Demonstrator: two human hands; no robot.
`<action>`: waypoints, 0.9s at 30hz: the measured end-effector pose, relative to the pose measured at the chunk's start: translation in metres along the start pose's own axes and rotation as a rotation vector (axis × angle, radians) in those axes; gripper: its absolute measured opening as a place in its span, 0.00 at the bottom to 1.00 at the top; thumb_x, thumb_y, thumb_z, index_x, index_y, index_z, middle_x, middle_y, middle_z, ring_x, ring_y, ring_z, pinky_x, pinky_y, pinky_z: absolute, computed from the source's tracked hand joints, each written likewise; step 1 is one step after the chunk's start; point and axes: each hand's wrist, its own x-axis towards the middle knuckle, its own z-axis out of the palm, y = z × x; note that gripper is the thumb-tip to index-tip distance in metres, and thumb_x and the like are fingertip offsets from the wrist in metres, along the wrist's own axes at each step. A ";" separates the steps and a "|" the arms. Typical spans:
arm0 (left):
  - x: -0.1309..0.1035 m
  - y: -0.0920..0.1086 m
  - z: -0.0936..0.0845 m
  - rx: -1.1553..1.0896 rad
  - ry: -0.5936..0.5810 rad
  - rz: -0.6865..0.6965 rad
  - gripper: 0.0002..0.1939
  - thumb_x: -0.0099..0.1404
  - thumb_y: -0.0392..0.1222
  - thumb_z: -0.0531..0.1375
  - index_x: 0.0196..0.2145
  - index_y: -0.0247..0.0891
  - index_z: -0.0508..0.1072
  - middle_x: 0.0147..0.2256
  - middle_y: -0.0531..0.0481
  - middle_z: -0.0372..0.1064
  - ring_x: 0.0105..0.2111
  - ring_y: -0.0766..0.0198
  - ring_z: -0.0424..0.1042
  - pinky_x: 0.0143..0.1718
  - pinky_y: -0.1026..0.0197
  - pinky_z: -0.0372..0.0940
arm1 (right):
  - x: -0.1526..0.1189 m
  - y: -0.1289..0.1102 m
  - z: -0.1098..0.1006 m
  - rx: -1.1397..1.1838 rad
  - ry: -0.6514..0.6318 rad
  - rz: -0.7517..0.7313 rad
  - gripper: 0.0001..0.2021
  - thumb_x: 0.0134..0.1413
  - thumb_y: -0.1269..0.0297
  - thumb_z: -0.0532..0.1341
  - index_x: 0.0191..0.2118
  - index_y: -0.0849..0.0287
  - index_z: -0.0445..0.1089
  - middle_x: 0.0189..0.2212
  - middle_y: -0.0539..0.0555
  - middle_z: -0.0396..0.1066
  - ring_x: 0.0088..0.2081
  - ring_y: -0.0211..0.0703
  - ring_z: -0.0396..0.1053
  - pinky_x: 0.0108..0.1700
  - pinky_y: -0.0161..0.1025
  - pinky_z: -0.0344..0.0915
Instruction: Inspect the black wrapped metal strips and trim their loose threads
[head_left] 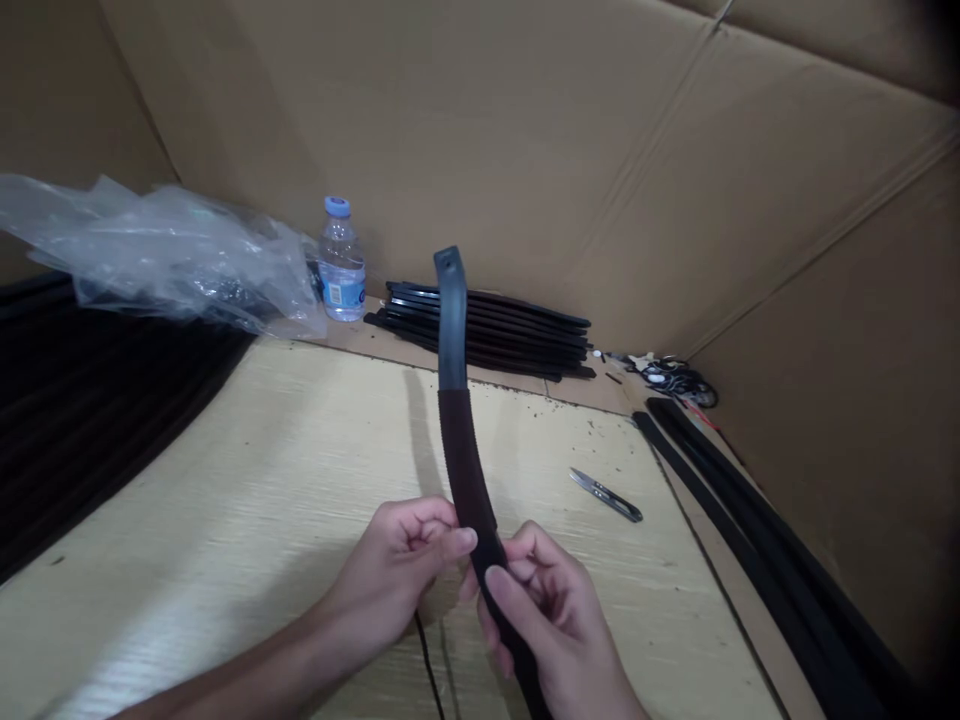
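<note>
Both hands grip one long, dark strap-like strip (466,455), held up over the table and slightly curved. Its upper end is a bare, shiny dark piece (451,330) with a small hole near the tip; below that a dark brown sleeve covers it. My left hand (397,565) pinches the strip's left edge at the sleeve's lower part, thumb in front. Just below and to the right, my right hand (551,610) is closed around the black lower part, thumb on top. A thin black cord (427,660) hangs under my left hand. The strip's lower end leaves the view.
Thread snips (606,495) lie on the pale table (300,450), right of the strip. A pile of dark strips (510,330), a water bottle (342,262) and clear plastic bags (180,255) stand along the cardboard wall (465,120). Dark lengths (90,420) lie left, black straps (720,510) right.
</note>
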 end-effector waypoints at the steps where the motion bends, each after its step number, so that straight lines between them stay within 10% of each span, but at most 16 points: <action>1: 0.001 0.001 0.000 -0.001 0.018 0.006 0.11 0.59 0.44 0.61 0.26 0.33 0.68 0.20 0.52 0.68 0.21 0.68 0.65 0.25 0.66 0.56 | 0.000 0.000 0.000 0.012 0.007 -0.010 0.12 0.56 0.56 0.60 0.31 0.58 0.60 0.22 0.48 0.68 0.16 0.29 0.58 0.17 0.27 0.54; 11: 0.006 -0.006 -0.002 -0.121 0.027 0.045 0.09 0.51 0.36 0.68 0.28 0.32 0.72 0.25 0.51 0.73 0.27 0.66 0.69 0.32 0.65 0.63 | 0.005 0.006 -0.002 0.048 0.018 -0.072 0.19 0.44 0.65 0.69 0.45 0.57 0.69 0.33 0.52 0.73 0.35 0.39 0.69 0.39 0.34 0.64; 18: 0.003 -0.004 -0.002 -0.084 0.034 0.037 0.13 0.55 0.41 0.65 0.21 0.33 0.66 0.19 0.53 0.69 0.20 0.68 0.65 0.24 0.66 0.57 | 0.001 0.005 0.002 0.061 0.012 0.035 0.13 0.49 0.58 0.66 0.33 0.56 0.60 0.24 0.47 0.69 0.15 0.30 0.61 0.15 0.28 0.58; 27: 0.004 -0.004 -0.005 -0.050 0.042 0.051 0.12 0.52 0.41 0.67 0.23 0.33 0.67 0.22 0.54 0.69 0.24 0.69 0.66 0.27 0.66 0.58 | -0.001 0.006 0.000 0.013 0.059 -0.044 0.15 0.51 0.59 0.65 0.45 0.56 0.69 0.32 0.52 0.71 0.32 0.37 0.67 0.34 0.33 0.63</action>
